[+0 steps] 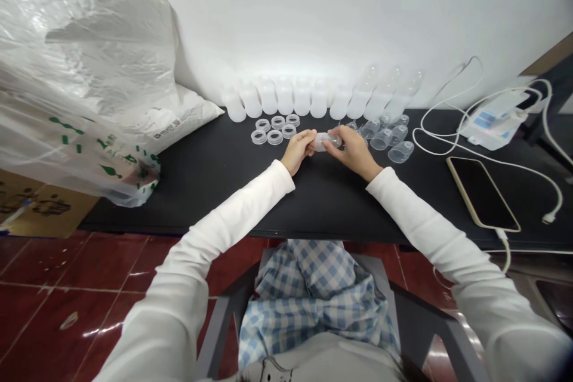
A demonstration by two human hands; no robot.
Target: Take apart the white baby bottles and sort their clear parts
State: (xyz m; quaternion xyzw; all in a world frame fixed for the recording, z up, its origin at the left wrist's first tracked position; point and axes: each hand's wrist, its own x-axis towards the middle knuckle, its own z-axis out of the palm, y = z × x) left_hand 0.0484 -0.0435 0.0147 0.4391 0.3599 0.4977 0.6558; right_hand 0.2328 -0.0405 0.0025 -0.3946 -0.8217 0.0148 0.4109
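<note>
Over the middle of the black table, my two hands hold a small frosted collar fitted against a clear domed bottle cap (pixel 333 139), lying sideways. My left hand (pixel 299 151) pinches the frosted end. The clear end is gripped by my right hand (pixel 357 154), thumb and fingers around it. Several frosted bottle collars (pixel 274 136) lie left of my left hand. Beside my right hand are several clear domed caps (pixel 401 152). A row of frosted bottles (pixel 285 98) stands along the wall; the rightmost ones carry clear domed tops (pixel 394 79).
A large white plastic bag (pixel 102 42) and a clear bag with green print (pixel 111 155) fill the left side, above a cardboard box (pixel 49 206). On the right lie a phone (pixel 483 194), white cables (pixel 501 161) and a white power strip (pixel 495 119). The black table's edge (pixel 313 230) is in front.
</note>
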